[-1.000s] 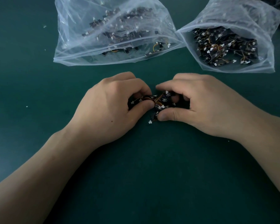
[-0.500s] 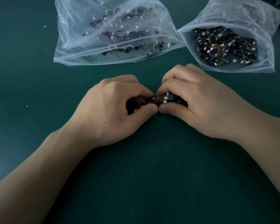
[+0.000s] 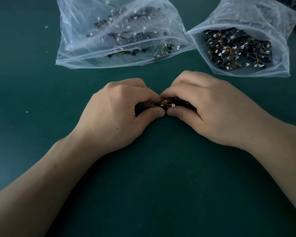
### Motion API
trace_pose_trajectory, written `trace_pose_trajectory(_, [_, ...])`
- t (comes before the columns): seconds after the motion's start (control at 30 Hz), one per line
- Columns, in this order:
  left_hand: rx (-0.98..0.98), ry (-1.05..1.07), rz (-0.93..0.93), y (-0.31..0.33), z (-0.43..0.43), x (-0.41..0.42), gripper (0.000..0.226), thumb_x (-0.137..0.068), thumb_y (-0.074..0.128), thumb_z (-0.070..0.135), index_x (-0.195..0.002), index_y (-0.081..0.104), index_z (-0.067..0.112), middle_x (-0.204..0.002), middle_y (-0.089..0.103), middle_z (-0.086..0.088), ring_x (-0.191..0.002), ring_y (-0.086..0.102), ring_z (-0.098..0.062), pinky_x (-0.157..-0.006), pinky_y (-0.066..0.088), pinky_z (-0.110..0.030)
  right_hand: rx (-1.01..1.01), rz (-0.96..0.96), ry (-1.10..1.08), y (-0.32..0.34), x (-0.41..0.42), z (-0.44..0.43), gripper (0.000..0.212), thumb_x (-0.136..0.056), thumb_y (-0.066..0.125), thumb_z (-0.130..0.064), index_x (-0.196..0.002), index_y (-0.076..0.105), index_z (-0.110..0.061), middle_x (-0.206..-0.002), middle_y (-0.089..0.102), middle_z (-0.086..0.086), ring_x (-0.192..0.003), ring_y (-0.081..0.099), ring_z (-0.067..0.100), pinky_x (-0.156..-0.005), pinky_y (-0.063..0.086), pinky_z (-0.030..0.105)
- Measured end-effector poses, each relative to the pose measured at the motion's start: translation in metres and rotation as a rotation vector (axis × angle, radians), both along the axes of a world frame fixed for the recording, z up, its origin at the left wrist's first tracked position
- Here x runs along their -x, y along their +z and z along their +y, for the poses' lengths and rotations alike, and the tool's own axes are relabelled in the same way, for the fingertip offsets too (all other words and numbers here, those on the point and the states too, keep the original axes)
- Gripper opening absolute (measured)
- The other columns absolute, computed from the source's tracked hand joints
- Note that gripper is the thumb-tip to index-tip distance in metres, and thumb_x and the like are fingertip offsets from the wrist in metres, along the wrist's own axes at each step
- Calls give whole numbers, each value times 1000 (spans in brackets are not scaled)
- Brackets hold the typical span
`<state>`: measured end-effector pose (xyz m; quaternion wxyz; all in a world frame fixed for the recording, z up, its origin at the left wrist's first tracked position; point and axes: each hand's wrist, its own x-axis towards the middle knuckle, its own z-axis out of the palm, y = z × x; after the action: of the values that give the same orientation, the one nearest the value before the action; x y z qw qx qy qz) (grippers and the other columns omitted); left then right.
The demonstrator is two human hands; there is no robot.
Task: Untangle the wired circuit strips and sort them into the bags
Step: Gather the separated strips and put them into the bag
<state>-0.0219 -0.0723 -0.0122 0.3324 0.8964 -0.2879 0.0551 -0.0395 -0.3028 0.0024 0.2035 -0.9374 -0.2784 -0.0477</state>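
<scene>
Both hands are on the tangled strip clump (image 3: 167, 104), which sits pinched between them. Left hand (image 3: 120, 113) grips its left end, thumb under, fingers curled over. Right hand (image 3: 212, 110) grips the right end the same way. Versus a second ago, the hands have closed in and the thumb tips nearly touch. The clump is mostly hidden: only orange wires and one white connector show, and the connector that hung below the thumbs is out of sight. Left bag (image 3: 120, 36) lies beyond the left hand, right bag (image 3: 243, 43) beyond the right hand, both unmoved on the green table (image 3: 161, 185).
</scene>
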Motion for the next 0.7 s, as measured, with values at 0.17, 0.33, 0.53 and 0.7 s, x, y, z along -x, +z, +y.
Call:
trace_pose_trajectory(0.17, [7, 2, -7, -1, 1, -1, 21, -94, 68, 42, -108, 80, 32, -92, 65, 12, -80, 62, -15, -70, 54, -44, -75, 44, 27, 2, -1, -3, 37, -94, 68, -41, -124, 72, -19, -114, 66, -4, -107, 61, 17, -94, 51, 42])
trace_pose_trajectory(0.33, [29, -9, -24, -2, 2, -1, 19, -96, 69, 37, -108, 80, 28, -93, 64, 11, -78, 60, -14, -68, 53, -44, -23, 12, -13, 1, 0, 4, 30, -96, 62, -37, -120, 67, -19, -109, 62, -7, -104, 56, 15, -86, 52, 46])
trace_pose_trajectory(0.53, [42, 2, -47, -2, 2, -2, 17, -95, 71, 39, -106, 80, 29, -88, 63, 13, -73, 57, -8, -65, 50, -38, 43, 1, -27, 3, 3, 8, 33, -98, 54, -37, -123, 62, -18, -112, 60, -6, -106, 52, 18, -84, 51, 47])
trace_pose_trajectory(0.7, [43, 27, -30, -3, 1, -2, 17, -95, 70, 40, -106, 80, 31, -88, 62, 15, -75, 57, -4, -66, 47, -32, 184, -31, -58, 0, 2, 13, 40, -101, 43, -42, -128, 60, -18, -113, 54, -2, -104, 51, 23, -79, 51, 46])
